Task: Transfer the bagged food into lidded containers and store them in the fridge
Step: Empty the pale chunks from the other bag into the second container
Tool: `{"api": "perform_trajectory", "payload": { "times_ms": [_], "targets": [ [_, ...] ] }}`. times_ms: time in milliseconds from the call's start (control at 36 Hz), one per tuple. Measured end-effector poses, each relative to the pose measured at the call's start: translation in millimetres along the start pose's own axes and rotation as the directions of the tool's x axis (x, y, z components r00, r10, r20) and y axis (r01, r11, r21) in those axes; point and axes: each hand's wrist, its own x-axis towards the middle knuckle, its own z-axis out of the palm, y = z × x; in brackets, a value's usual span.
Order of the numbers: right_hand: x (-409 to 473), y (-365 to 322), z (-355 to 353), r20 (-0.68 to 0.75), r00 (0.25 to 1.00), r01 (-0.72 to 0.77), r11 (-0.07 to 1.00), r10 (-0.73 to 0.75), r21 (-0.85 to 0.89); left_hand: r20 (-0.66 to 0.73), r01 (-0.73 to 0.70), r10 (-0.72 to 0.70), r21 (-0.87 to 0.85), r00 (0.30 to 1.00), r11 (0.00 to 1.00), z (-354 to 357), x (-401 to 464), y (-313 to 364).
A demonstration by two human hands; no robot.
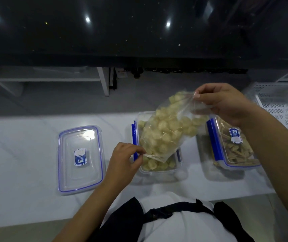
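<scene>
A clear plastic bag (167, 126) full of pale yellow round food pieces hangs tilted over an open clear container (159, 172) with blue clips. Several pieces lie in the container's near end. My left hand (125, 159) pinches the bag's lower mouth edge near the container's left rim. My right hand (225, 102) pinches the bag's upper end, holding it raised. A loose clear lid (80, 159) with a blue seal and label lies flat to the left.
At the right stands a second container (234, 145), lid on, holding brownish strips. A white slotted basket (279, 105) sits at the far right. Everything rests on a white counter (26, 145); beyond it are a grey floor and white shelf legs.
</scene>
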Motion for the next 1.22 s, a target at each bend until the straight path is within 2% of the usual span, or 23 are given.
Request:
{"api": "perform_trajectory", "payload": {
  "times_ms": [222,333,444,556,667,806,917,1000,1056,1139,1222],
  "targets": [
    [-10,-10,10,-0.072,0.991,0.111,0.991,-0.117,-0.079,-0.009,0.049,-0.049,-0.019,0.999,0.999,6,2,-1],
    [-10,-9,16,-0.100,0.987,0.103,0.966,-0.129,-0.237,-0.017,0.074,-0.075,-0.018,0.997,0.997,13,3,-2],
    [-14,-13,10,-0.184,0.967,0.140,0.969,-0.179,-0.206,-0.004,0.057,-0.056,0.031,0.998,0.998,17,6,-1],
    [-15,-14,17,-0.157,0.967,0.144,0.939,-0.200,-0.311,0.002,0.037,-0.037,0.091,0.999,0.995,21,7,-1],
    [-21,-19,19,-0.220,0.918,0.257,0.917,-0.330,-0.305,-0.015,-0.013,0.015,0.109,1.000,0.994,21,11,1],
    [-27,-18,32,-0.138,0.922,0.261,0.845,-0.361,-0.466,-0.074,-0.060,0.073,0.158,0.995,0.986,21,11,5],
    [-35,-24,32,-0.137,0.872,0.377,0.823,-0.470,-0.424,-0.063,-0.048,0.059,0.162,0.996,0.986,21,10,5],
    [-33,-18,40,-0.078,0.913,0.320,0.821,-0.401,-0.473,-0.059,-0.048,0.059,0.178,0.996,0.983,22,9,9],
    [-34,-14,45,-0.096,0.922,0.302,0.853,-0.374,-0.425,-0.050,-0.056,0.066,0.190,0.997,0.980,21,9,10],
    [-37,-18,41,-0.128,0.887,0.388,0.866,-0.444,-0.317,-0.056,-0.053,0.065,0.193,0.996,0.980,21,10,11],
    [-35,-17,42,-0.069,0.914,0.367,0.887,-0.400,-0.280,-0.059,-0.043,0.055,0.185,0.997,0.982,22,8,11]
  ]
}}
